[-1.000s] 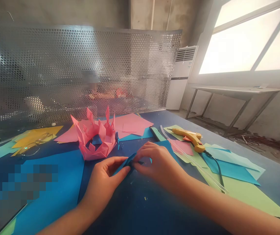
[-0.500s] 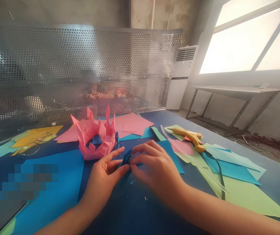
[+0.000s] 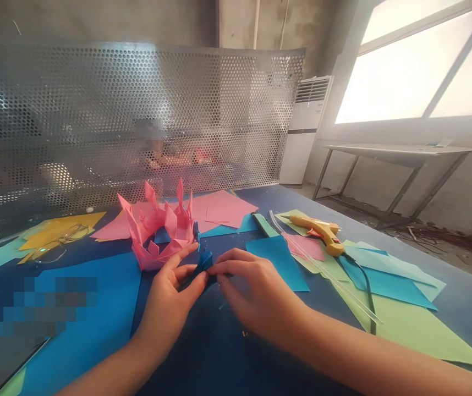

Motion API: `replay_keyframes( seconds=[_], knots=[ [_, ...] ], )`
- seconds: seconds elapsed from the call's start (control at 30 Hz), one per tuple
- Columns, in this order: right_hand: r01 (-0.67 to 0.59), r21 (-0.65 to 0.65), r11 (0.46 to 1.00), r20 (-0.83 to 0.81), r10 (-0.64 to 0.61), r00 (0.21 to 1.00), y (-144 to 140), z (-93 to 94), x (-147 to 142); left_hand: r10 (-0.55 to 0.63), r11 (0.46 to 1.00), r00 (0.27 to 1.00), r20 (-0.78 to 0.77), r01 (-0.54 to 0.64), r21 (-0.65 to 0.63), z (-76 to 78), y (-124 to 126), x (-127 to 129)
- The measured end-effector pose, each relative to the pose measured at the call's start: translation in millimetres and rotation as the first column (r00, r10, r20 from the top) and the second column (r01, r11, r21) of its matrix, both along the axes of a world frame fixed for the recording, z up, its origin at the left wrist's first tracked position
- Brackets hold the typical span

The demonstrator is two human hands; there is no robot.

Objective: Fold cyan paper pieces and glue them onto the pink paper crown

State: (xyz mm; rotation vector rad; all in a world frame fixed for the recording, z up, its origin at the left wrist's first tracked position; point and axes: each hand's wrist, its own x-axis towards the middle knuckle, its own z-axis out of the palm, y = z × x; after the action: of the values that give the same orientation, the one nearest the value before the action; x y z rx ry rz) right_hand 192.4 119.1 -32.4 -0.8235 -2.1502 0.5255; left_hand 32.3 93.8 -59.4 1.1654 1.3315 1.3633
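Small folded piece of blue paper [image 3: 205, 260] pinched between both hands at the middle of the blue table [image 3: 228, 352], just in front of the pink paper crown [image 3: 159, 231]. Left hand [image 3: 170, 300] closed on it from the left side, thumb pressed under and against the fold, index finger stretched out toward the crown and almost touching its base. Right hand [image 3: 252, 289] closed on it from the right, fingertips meeting the paper at its near edge. Long axis of the folded piece running roughly from the near left to the far right, tilted up from the table. Both hands equally near, the paper lying exactly between the two grips.

Flat blue sheet [image 3: 279, 261] lying free just to the right of the right hand, not touched. Yellow glue gun [image 3: 318, 231] farther right, resting on green and blue sheets, with a clear glue stick [image 3: 322, 269] laid diagonally beside it. Pink crown open at the top; inside only a dark blue scrap visible, more cannot be told. Pink sheets [image 3: 219, 212] behind the crown, yellow sheets [image 3: 60, 228] at far left.
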Motion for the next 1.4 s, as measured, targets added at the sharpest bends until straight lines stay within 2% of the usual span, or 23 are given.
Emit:
replay_keyframes(
  seconds=[0.17, 0.3, 0.4, 0.47, 0.57, 0.67, 0.8, 1.0, 1.07, 1.2, 1.3, 1.4],
  knots=[
    [-0.008, -0.056, 0.998, 0.040, 0.010, 0.999, 2, 13.7, 4, 0.004, 1.000, 1.000, -0.016, -0.004, -0.016, -2.3, 1, -1],
    [-0.183, -0.050, 0.982, 0.102, 0.187, 0.977, 5, 18.9, 10, 0.023, 1.000, 0.997, -0.068, -0.024, -0.011, -0.1, 0, -2],
    [-0.326, -0.060, 0.944, 0.214, 0.331, 0.919, 11, 20.6, 15, 0.057, 0.998, 0.994, -0.092, -0.058, -0.012, 1.8, -1, -3],
    [-0.366, -0.037, 0.930, 0.265, 0.362, 0.894, 15, 20.5, 17, 0.045, 0.999, 0.995, -0.088, -0.047, -0.019, 2.9, -1, -3],
    [-0.367, 0.010, 0.930, 0.267, 0.351, 0.898, 22, 18.8, 18, 0.003, 0.999, 0.999, -0.052, -0.005, -0.032, 4.8, -1, -2],
    [-0.372, 0.022, 0.928, 0.219, 0.358, 0.908, 27, 16.7, 19, -0.024, 0.998, 0.999, 0.030, 0.026, -0.060, 7.1, 0, -1],
    [-0.364, -0.004, 0.932, 0.122, 0.361, 0.924, 30, 15.1, 19, -0.125, 0.986, 0.988, 0.095, 0.135, -0.101, 10.0, -1, -1],
    [-0.296, -0.183, 0.938, -0.071, 0.287, 0.955, 27, 19.2, 15, -0.179, 0.979, 0.971, 0.158, 0.192, -0.074, 11.4, -3, -3],
    [-0.281, -0.276, 0.919, -0.150, 0.247, 0.957, 25, 21.2, 14, -0.172, 0.981, 0.972, 0.158, 0.184, -0.065, 10.6, -3, -3],
    [-0.327, -0.443, 0.835, -0.304, 0.203, 0.931, 23, 22.4, 11, -0.187, 0.981, 0.971, 0.145, 0.192, -0.016, 7.6, -4, -4],
    [-0.370, -0.461, 0.807, -0.356, 0.214, 0.910, 24, 20.2, 11, -0.201, 0.979, 0.964, 0.177, 0.204, -0.002, 6.5, -4, -4],
    [-0.364, -0.415, 0.834, -0.351, 0.223, 0.910, 26, 16.6, 11, -0.186, 0.981, 0.961, 0.207, 0.193, -0.013, 7.0, -4, -4]
  ],
)
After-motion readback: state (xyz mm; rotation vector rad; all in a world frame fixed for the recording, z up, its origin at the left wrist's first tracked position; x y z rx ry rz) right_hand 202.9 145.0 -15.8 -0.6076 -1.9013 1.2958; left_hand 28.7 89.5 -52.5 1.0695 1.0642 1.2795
